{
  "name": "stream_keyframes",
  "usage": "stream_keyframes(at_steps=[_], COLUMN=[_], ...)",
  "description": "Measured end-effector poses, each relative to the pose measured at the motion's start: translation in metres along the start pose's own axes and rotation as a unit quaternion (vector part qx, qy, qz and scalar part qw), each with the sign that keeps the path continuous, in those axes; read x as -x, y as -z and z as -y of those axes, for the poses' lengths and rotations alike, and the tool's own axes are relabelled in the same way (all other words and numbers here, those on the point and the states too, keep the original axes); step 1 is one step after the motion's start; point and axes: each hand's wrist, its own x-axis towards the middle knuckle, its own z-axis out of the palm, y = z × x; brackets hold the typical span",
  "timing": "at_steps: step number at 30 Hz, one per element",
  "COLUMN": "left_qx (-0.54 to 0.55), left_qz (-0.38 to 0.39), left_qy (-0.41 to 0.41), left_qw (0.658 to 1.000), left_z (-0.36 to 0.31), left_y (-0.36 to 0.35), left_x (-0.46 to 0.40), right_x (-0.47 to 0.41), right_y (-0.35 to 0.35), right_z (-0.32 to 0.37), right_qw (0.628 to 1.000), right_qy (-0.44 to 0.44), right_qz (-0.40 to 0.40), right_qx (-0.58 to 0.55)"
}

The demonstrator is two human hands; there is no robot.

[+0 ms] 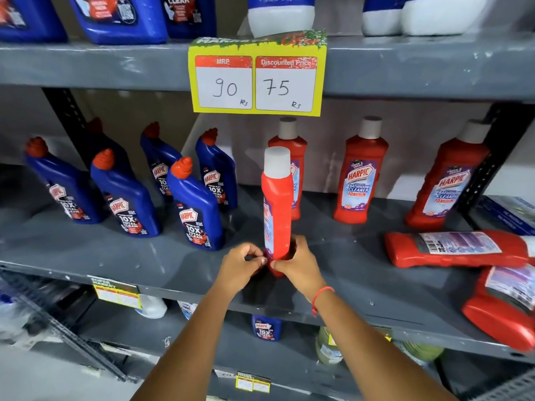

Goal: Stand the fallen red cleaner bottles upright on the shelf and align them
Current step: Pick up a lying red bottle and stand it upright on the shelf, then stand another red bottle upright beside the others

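Right hand (292, 263) is wrapped round the base of the upright red bottle (277, 204); left hand (241, 264) pinches the same base from the other side, fingers curled in. Bottle stands w/ long axis vertical near the front edge of the shelf (173, 256), side-on, label facing left. Two fallen red bottles (457, 250) lie off to the right, long axes roughly along the shelf, so right hand is nearer. Back row of three upright red bottles (360, 178) sits behind; held one is prob. being squared to it.
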Motion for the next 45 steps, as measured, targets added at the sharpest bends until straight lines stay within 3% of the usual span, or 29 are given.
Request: stream_keyframes(at_steps=[4,6,8,13,25,27,31,33,35,39,45], left_qx=[0.014,0.055,0.031,0.015,0.025,0.016,0.014,-0.003,-0.017,-0.062,-0.08], left_qz=[0.045,0.093,0.111,0.076,0.031,-0.012,-0.229,-0.273,-0.25,-0.126,0.023], left_qy=[0.013,0.024,0.026,0.02,0.011,0.014,0.019,-0.006,-0.065,-0.157,-0.152], left_qw=[0.999,0.994,0.993,0.997,0.999,1.0,0.973,0.962,0.966,0.978,0.985], left_z=[-0.005,-0.009,-0.01,-0.004,0.0,0.002,0.005,-0.001,-0.014,-0.046,-0.104], left_y=[-0.002,-0.002,-0.002,0.001,-0.005,-0.009,-0.024,-0.04,-0.069,-0.13,-0.189], left_x=[-0.008,-0.01,-0.011,-0.01,-0.005,0.0,0.024,0.038,0.048,0.049,0.006], right_x=[-0.007,-0.01,-0.012,-0.013,-0.011,-0.008,0.001,0.008,0.015,0.025,0.021], right_y=[0.009,0.016,0.023,0.028,0.025,0.027,0.041,0.054,0.072,0.115,0.167], right_z=[-0.002,0.0,0.0,-0.002,-0.004,-0.007,-0.019,-0.027,-0.035,-0.044,-0.058], right_qw=[0.999,1.0,0.999,0.995,0.996,0.997,0.997,0.983,0.956,0.888,0.834], right_qy=[-0.022,-0.019,-0.019,-0.024,-0.031,-0.032,-0.039,-0.055,-0.075,-0.115,-0.105], right_qz=[-0.013,0.013,0.049,0.096,0.083,0.07,-0.059,-0.168,-0.273,-0.428,-0.52], right_qx=[-0.019,-0.013,-0.002,-0.001,0.024,0.017,-0.022,-0.04,-0.076,-0.125,-0.155])
